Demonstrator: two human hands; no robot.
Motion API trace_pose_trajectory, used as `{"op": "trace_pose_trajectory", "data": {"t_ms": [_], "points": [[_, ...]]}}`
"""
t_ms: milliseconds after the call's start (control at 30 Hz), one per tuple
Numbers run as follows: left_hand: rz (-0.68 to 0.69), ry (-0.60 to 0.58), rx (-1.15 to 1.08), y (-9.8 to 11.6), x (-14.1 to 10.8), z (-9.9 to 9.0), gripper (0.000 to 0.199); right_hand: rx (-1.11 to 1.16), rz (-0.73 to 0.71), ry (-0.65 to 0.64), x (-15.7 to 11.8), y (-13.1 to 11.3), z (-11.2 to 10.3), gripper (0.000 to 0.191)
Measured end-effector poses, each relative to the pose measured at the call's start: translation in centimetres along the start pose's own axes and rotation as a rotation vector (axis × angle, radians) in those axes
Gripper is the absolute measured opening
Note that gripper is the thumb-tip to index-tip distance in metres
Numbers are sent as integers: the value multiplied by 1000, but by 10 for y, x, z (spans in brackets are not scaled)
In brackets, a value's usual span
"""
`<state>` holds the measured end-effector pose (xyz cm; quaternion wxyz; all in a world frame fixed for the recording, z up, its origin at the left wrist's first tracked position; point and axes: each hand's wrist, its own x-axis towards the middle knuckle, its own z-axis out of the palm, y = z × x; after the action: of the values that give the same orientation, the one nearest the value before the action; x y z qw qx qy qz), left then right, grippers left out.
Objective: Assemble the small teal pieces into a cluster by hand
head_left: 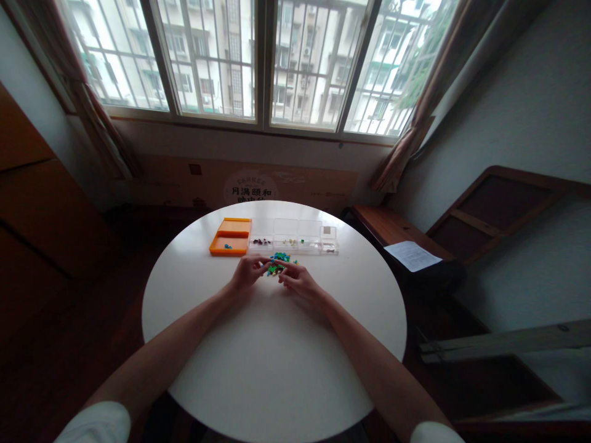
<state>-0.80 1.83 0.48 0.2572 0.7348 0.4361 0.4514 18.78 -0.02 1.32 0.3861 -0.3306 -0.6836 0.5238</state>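
A pile of small green, blue and pale pieces (279, 258) lies on the white round table (258, 369). My left hand (250, 271) is at the pile's left side, its fingers reaching to the pieces; whether it pinches one is too small to tell. From the right, my right hand (298, 275) touches the pile with its index finger stretched out and the other fingers bent. Behind the hands, an orange tray (237, 226) holds a few blue pieces. Beside it, a clear compartment box (309, 245) contains dark, pale and green pieces in separate sections.
A wooden bench (397, 224) with a paper sheet (412, 256) on it stands right of the table. Beyond the table's far edge are a printed cardboard panel (323, 178) and barred windows. An orange-brown cabinet (28, 184) is at the left.
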Motion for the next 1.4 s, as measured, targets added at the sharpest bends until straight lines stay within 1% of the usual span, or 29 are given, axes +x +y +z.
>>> {"op": "trace_pose_trajectory", "data": {"t_ms": [67,133,200,300,367,500,600,700,767,800,900,967,1000,1067,1200,1400], "points": [[-80,53,76,-2,3,-7,28,3,-3,-2,0,0,1,53],[-232,167,221,-6,7,-18,28,7,-2,-4,0,0,1,53],[-355,225,315,-9,12,-32,27,9,1,-4,1,1,1,53],[-460,298,421,-14,17,-49,26,1,3,-3,1,2,1,53],[-490,310,468,-16,18,-56,24,-8,-1,-7,1,4,1,53],[-548,276,544,-21,17,-64,23,-15,-19,-7,2,6,1,50],[-560,269,568,-26,17,-68,28,-13,-20,-3,3,6,1,49],[-477,288,564,-27,17,-67,31,-6,-9,10,3,7,2,49],[-355,280,530,-23,18,-63,30,11,3,30,4,8,2,51],[-280,231,495,-20,17,-59,30,21,9,39,4,9,2,51],[-66,10,445,-9,13,-46,28,46,19,64,5,11,2,52],[35,-111,462,-3,8,-38,27,57,21,73,5,12,2,53],[62,-143,473,-1,6,-35,27,62,20,75,5,11,2,52],[75,-184,495,1,3,-30,27,66,14,77,5,11,2,51],[25,-184,520,2,0,-24,29,53,17,72,4,10,1,49],[34,-186,554,8,-2,-22,24,39,11,59,5,10,0,48]]}}
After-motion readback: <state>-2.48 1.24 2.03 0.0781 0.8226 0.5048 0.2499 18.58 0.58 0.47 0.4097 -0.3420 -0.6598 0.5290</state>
